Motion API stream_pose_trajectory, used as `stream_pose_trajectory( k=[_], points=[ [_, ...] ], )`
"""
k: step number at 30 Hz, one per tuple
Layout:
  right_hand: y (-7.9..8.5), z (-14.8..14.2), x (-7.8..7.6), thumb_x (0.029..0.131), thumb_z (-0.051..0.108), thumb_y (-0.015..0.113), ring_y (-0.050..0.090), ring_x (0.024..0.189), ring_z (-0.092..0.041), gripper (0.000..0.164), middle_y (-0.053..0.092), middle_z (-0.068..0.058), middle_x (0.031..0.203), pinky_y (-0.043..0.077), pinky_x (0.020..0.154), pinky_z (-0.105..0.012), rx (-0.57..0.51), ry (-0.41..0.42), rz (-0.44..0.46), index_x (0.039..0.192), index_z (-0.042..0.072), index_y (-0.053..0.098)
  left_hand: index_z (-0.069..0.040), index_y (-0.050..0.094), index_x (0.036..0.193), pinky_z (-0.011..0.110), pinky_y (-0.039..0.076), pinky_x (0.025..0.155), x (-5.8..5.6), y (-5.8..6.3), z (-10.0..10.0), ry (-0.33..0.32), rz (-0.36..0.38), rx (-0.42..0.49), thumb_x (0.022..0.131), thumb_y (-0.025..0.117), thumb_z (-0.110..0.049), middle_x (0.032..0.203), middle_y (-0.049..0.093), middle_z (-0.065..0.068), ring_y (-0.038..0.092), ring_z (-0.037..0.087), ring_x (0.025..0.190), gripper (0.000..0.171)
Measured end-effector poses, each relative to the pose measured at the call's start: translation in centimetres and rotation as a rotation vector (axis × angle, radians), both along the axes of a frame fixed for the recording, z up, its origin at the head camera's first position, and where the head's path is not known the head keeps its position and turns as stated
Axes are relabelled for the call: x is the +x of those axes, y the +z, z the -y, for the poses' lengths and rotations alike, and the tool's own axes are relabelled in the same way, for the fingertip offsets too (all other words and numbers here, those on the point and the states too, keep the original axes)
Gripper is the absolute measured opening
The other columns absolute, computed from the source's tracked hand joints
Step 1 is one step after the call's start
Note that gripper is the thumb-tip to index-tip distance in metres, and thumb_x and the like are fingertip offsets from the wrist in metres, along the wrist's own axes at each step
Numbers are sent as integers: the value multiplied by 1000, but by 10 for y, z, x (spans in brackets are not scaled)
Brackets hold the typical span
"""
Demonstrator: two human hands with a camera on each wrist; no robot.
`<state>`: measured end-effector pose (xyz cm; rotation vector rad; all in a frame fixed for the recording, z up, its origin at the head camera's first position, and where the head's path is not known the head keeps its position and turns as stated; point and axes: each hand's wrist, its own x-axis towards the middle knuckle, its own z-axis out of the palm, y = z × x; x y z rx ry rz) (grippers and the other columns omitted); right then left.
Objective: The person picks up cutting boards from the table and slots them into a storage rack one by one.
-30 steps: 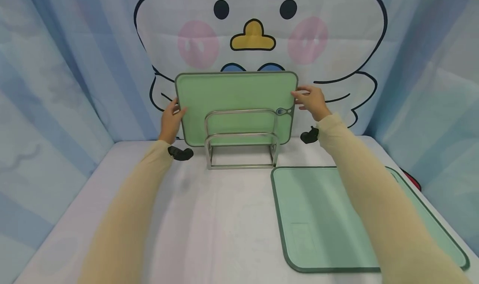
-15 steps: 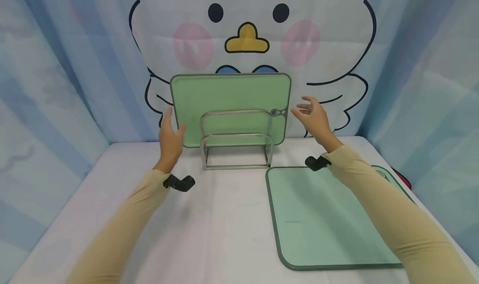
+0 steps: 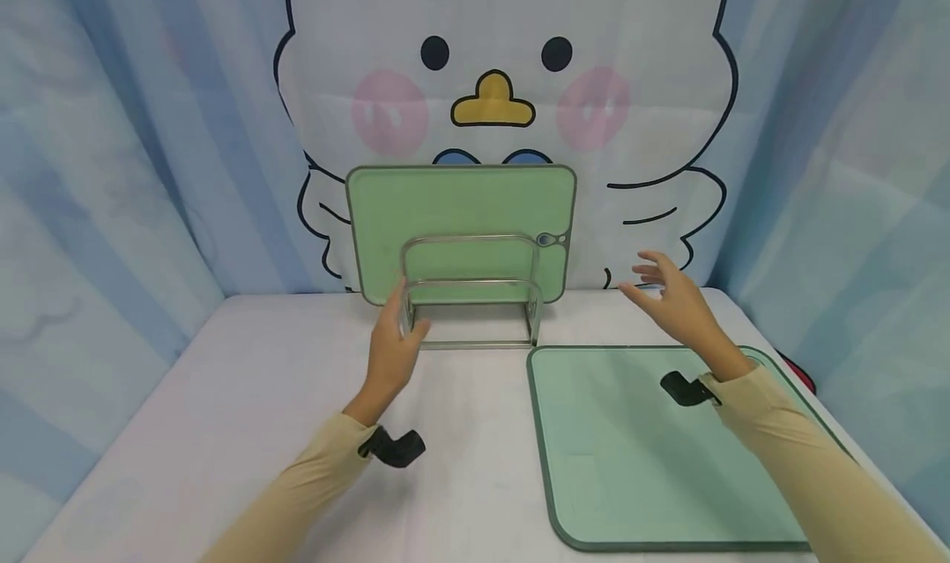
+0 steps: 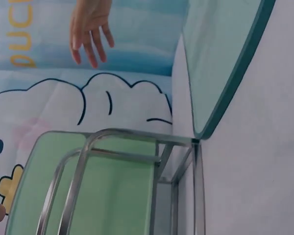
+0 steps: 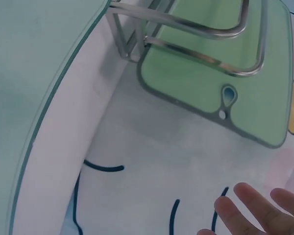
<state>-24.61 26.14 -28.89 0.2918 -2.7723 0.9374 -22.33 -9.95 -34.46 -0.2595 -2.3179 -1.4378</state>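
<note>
A green cutting board (image 3: 460, 204) with a grey rim stands on its long edge in a metal wire rack (image 3: 471, 344). A small hole with a blue-grey inset sits near its right end. My left hand (image 3: 392, 353) is at the rack's left front, fingers fairly straight and apart; whether it touches the wire cannot be told. My right hand (image 3: 671, 303) hangs in the air right of the rack, fingers spread and loosely bent, holding nothing. Below it, a larger green cutting board (image 3: 631, 448) lies flat on the table, partly hidden by my right forearm.
A white cloth covers the table (image 3: 223, 398). Behind it hangs a curtain (image 3: 668, 93) with a printed cartoon bird, and pale blue curtains close both sides. A red item with a dark edge (image 3: 797, 372) shows at the table's right edge.
Both hands have let go of the standing board's ends. My left hand has come down and right to the rack's front; my right hand has drawn away to the right and lower. The board stays in the rack.
</note>
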Motion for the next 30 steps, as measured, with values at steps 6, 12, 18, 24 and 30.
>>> stream_pose_trajectory(
  k=[6, 12, 18, 24, 30],
  points=[
    [-24, -30, 19, 96, 38, 50, 39, 126, -49, 69, 40, -33, 139, 36, 97, -65, 24, -28, 36, 145, -4, 23, 1, 23, 147, 54, 23, 114, 13, -25, -20, -54, 152, -54, 92, 54, -14, 152, 26, 23, 24, 39, 141, 65],
    [-46, -60, 31, 97, 40, 49, 40, 123, -53, 69, 38, -36, 137, 40, 92, -65, 40, -68, 77, 143, -6, 24, 2, 25, 147, 54, 23, 114, 19, -49, -41, -113, 255, -81, 92, 53, -17, 151, 29, 23, 27, 39, 140, 64],
    [-64, -87, 43, 97, 42, 45, 39, 121, -54, 71, 35, -39, 137, 39, 91, -66, 49, -109, 149, 142, -9, 23, 1, 27, 146, 53, 24, 114, 25, -68, -66, -189, 347, -86, 92, 53, -18, 151, 31, 22, 28, 39, 139, 63],
    [-92, -111, 60, 99, 44, 40, 38, 120, -57, 71, 33, -42, 136, 41, 88, -65, 79, -145, 255, 140, -11, 24, 3, 29, 145, 54, 27, 112, 42, -82, -88, -299, 414, -113, 91, 54, -19, 149, 33, 23, 31, 40, 138, 63],
    [-114, -133, 70, 99, 50, 34, 34, 120, -58, 79, 27, -45, 135, 42, 87, -63, 110, -177, 402, 140, -16, 19, 5, 34, 142, 53, 28, 111, 60, -92, -104, -349, 455, -165, 90, 57, -21, 147, 37, 23, 34, 40, 136, 63]
  ],
)
